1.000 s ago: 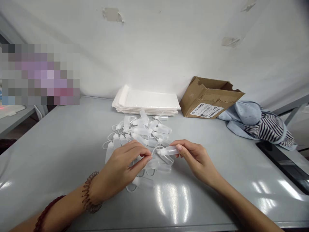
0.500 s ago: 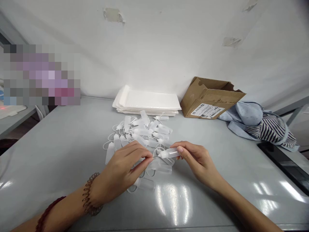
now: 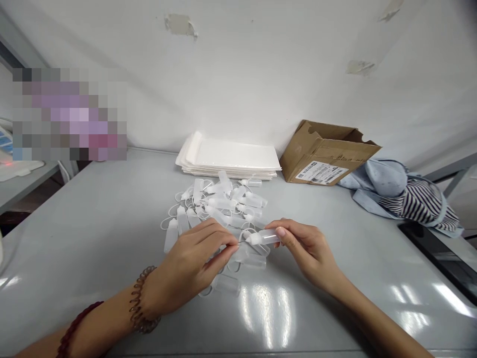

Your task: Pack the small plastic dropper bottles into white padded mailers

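My right hand (image 3: 303, 246) grips a small translucent squeeze bottle (image 3: 269, 236) by its base end, with the white nozzle pointing left. Opposite it, my left hand (image 3: 203, 256) is closed in a pinch on a thin, needle-like piece (image 3: 243, 241) at the nozzle's tip. Whether that piece sits inside the tip or just touches it, I cannot tell. Beneath and behind the hands lies a loose pile of similar bottles (image 3: 220, 204), many with thin looped straps. One more bottle (image 3: 227, 285) rests nearer me, beside my left hand.
A stack of white padded envelopes (image 3: 234, 154) lies against the wall. To its right stands an open cardboard box (image 3: 328, 154), with bundled blue and striped cloth (image 3: 417, 199) beyond. A black phone-like slab (image 3: 439, 258) is at the grey table's (image 3: 112, 209) right edge. The left background is pixelated.
The view has shifted slightly, moving the scene a little to the right. Both hands keep the same hold, and the bottle stays almost in place between them.
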Action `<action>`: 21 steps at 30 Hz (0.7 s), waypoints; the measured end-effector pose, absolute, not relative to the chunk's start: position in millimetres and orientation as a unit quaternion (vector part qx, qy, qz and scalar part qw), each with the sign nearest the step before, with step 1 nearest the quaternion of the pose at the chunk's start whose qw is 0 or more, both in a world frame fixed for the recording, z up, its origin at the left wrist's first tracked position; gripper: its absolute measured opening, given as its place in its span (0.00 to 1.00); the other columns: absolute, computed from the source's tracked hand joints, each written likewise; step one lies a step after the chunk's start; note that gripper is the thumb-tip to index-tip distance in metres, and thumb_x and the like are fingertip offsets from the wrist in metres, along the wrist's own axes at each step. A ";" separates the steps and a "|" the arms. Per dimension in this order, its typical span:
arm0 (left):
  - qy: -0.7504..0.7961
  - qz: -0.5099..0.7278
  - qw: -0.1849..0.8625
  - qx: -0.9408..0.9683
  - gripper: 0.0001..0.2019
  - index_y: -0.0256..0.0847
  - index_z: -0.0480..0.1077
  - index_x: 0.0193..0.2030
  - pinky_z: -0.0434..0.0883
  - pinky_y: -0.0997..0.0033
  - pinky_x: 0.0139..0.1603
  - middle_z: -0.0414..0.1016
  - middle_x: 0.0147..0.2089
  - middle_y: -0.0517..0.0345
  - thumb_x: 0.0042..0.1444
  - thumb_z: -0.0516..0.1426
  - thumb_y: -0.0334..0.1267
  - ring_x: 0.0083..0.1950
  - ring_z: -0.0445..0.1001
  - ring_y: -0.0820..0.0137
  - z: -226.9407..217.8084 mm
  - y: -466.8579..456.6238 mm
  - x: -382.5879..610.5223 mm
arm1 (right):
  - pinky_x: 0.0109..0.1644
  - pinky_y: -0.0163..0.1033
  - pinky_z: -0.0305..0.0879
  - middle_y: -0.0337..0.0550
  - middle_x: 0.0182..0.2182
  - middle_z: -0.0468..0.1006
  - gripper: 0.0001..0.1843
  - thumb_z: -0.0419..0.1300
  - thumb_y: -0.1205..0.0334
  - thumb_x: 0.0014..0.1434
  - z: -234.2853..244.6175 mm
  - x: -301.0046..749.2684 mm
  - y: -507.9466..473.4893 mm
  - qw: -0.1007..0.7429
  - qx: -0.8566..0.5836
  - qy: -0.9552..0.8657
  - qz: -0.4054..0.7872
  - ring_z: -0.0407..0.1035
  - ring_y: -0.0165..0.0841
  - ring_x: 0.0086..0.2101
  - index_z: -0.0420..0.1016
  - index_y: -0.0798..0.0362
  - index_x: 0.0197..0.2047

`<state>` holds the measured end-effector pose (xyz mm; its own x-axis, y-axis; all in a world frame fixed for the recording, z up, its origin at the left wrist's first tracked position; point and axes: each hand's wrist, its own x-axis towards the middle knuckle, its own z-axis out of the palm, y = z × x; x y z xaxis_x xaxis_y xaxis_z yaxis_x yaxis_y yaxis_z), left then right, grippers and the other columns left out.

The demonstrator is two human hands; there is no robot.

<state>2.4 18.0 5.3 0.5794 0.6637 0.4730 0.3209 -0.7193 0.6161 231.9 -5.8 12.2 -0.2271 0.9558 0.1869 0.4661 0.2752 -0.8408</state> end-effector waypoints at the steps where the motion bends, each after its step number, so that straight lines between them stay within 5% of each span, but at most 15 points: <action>1: 0.288 0.357 0.241 0.855 0.06 0.38 0.68 0.37 0.68 0.73 0.39 0.72 0.33 0.60 0.58 0.55 0.24 0.36 0.69 0.74 5.6 18.0 2.4 | 0.33 0.34 0.63 0.38 0.26 0.72 0.14 0.49 0.59 0.65 12.5 232.2 -5.9 0.370 -0.499 -0.709 0.333 0.67 0.29 0.28 0.75 0.52 0.40; 13: 0.281 0.369 0.232 0.855 0.05 0.37 0.68 0.36 0.68 0.73 0.37 0.72 0.32 0.60 0.58 0.55 0.24 0.35 0.69 0.73 5.8 16.5 2.1 | 0.32 0.33 0.61 0.38 0.26 0.72 0.12 0.49 0.62 0.65 13.1 232.6 -5.8 0.367 -0.490 -0.718 0.332 0.67 0.28 0.28 0.74 0.53 0.39; 21: 0.273 0.358 0.207 0.869 0.05 0.36 0.68 0.37 0.68 0.70 0.37 0.72 0.32 0.58 0.58 0.54 0.24 0.35 0.68 0.71 1.9 17.2 2.9 | 0.31 0.34 0.60 0.39 0.26 0.70 0.11 0.50 0.68 0.64 10.6 233.8 -8.0 0.364 -0.452 -0.788 0.205 0.64 0.28 0.27 0.72 0.54 0.42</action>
